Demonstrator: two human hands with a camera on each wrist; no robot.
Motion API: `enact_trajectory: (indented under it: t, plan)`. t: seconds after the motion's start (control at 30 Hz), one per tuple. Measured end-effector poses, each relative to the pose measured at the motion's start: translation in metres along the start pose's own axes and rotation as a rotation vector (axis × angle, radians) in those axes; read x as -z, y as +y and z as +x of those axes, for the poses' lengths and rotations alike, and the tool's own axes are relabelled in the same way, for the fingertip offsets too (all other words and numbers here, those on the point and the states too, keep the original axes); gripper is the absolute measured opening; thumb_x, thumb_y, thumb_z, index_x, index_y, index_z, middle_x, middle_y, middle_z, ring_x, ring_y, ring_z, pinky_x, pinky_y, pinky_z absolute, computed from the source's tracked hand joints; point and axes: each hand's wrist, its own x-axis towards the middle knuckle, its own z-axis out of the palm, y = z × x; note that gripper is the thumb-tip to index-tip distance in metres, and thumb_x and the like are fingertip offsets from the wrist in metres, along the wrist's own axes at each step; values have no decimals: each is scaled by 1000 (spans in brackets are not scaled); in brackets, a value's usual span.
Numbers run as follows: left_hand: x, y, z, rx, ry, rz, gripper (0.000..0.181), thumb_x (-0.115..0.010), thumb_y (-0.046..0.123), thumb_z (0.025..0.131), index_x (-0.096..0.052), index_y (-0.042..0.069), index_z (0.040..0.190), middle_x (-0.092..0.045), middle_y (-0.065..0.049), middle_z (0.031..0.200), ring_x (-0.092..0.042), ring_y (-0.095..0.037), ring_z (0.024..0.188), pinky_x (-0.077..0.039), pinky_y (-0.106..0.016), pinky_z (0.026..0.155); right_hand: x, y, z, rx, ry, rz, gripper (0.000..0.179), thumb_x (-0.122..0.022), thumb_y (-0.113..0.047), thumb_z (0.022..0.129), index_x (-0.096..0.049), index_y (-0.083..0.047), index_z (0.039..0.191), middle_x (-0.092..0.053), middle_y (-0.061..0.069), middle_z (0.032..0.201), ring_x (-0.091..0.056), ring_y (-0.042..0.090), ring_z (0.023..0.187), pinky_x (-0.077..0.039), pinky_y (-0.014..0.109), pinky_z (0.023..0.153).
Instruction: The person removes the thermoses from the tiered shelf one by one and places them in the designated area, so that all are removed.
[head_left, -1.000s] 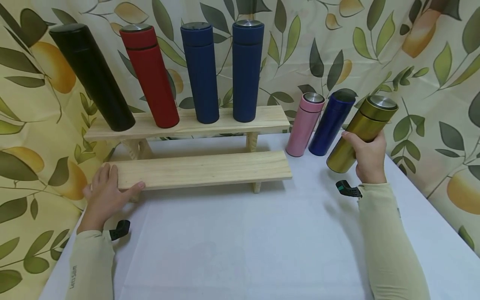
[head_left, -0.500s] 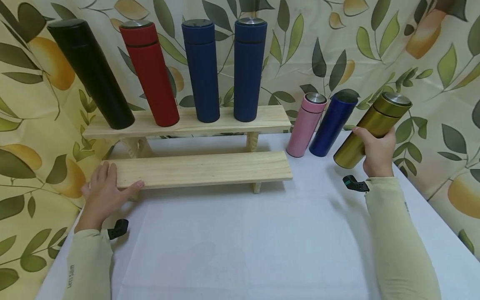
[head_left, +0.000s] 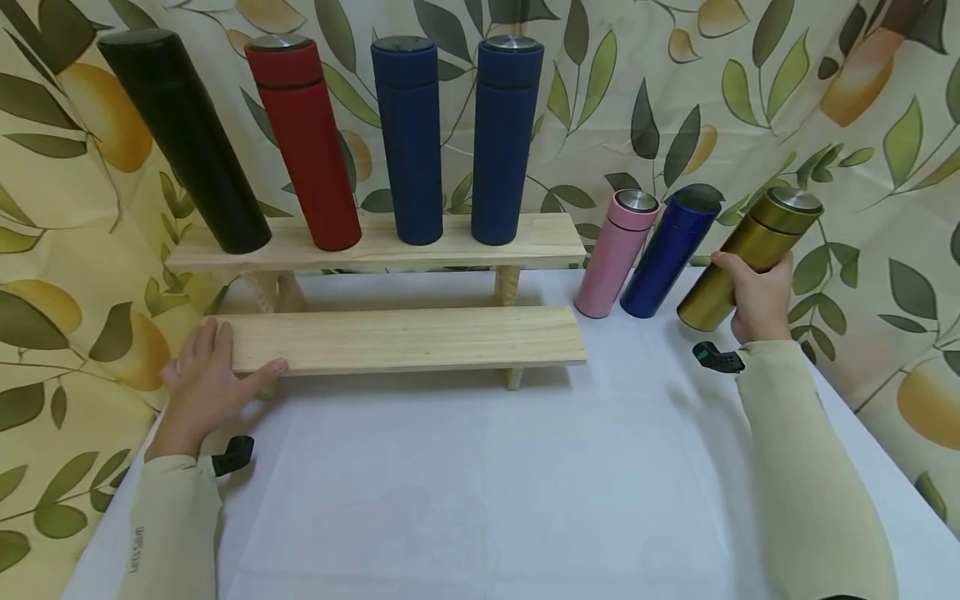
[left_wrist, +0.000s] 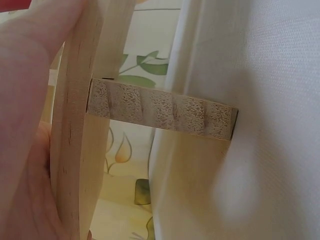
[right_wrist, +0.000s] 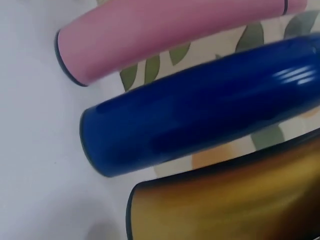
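Observation:
My left hand [head_left: 201, 379] holds the left end of the lower wooden shelf [head_left: 420, 337], its fingers over the end and its thumb at the front edge. In the left wrist view the hand lies along the board [left_wrist: 70, 130], above a short wooden leg [left_wrist: 160, 107]. On the right, my right hand [head_left: 763, 296] grips a gold vacuum flask [head_left: 738, 258] with a steel-topped lid, the thumb on its near left side. The flask stands upright beside a glossy blue flask [head_left: 670, 250] and a pink flask [head_left: 617, 250]. In the right wrist view, the gold flask [right_wrist: 220, 200] shows its lower part.
On the upper shelf [head_left: 450, 237] stand a black flask [head_left: 191, 150], a red flask [head_left: 306, 146] and two matte blue flasks [head_left: 410, 142]. A white cloth [head_left: 420, 483] covers the table. A leaf-patterned curtain [head_left: 585, 125] hangs close behind.
My right hand has shifted the gold flask rightward and farther back, widening its gap from the glossy blue flask. The left hand keeps its place on the lower shelf.

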Motion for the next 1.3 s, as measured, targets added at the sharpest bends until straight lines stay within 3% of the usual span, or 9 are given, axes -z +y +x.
enact_trajectory:
  t: [0.2, 0.37, 0.73, 0.93, 1.13, 1.3]
  plan:
    - [2, 0, 0, 1, 4, 5, 118, -64, 68, 98, -10, -15, 163, -8, -40, 167, -6, -59, 152, -9, -83, 100, -3, 3, 10, 0, -38, -3, 74, -81, -6, 94, -35, -26, 149, -46, -6, 130, -48, 13, 118, -38, 30, 104]
    - [2, 1, 1, 5, -8, 1, 119, -63, 68, 98, -9, -15, 163, -6, -40, 167, -4, -59, 153, -8, -82, 101, -3, 4, 15, -17, -12, -63, 74, -80, -8, 94, -37, -29, 150, -47, -8, 129, -48, 13, 117, -33, 35, 109]
    - [2, 1, 2, 22, -11, 2, 119, -63, 68, 98, -9, -15, 163, -6, -40, 168, -3, -59, 154, -9, -82, 101, 1, 14, 32, -10, 24, -73, 72, -81, -4, 91, -41, -27, 146, -50, -8, 128, -49, 11, 115, -36, 33, 107]
    - [1, 0, 2, 42, -21, 8, 120, -62, 70, 97, -8, -14, 164, -4, -39, 168, -1, -58, 154, -8, -82, 102, 2, 21, 42, -36, 34, -89, 74, -82, -6, 91, -40, -27, 148, -50, -9, 132, -48, 12, 121, -32, 33, 112]
    - [1, 0, 2, 43, -20, 15, 119, -63, 69, 97, -9, -14, 164, -5, -38, 168, -2, -58, 154, -9, -82, 102, 3, 28, 49, -87, 55, -120, 83, -84, -11, 93, -35, -29, 157, -46, -8, 146, -44, 12, 130, -25, 35, 121]
    - [-1, 0, 2, 46, -15, 17, 119, -63, 69, 97, -9, -14, 164, -4, -38, 169, -2, -57, 155, -9, -82, 102, -1, 33, 53, -79, 71, -113, 86, -83, -13, 93, -32, -28, 161, -45, -7, 149, -43, 12, 133, -25, 33, 121]
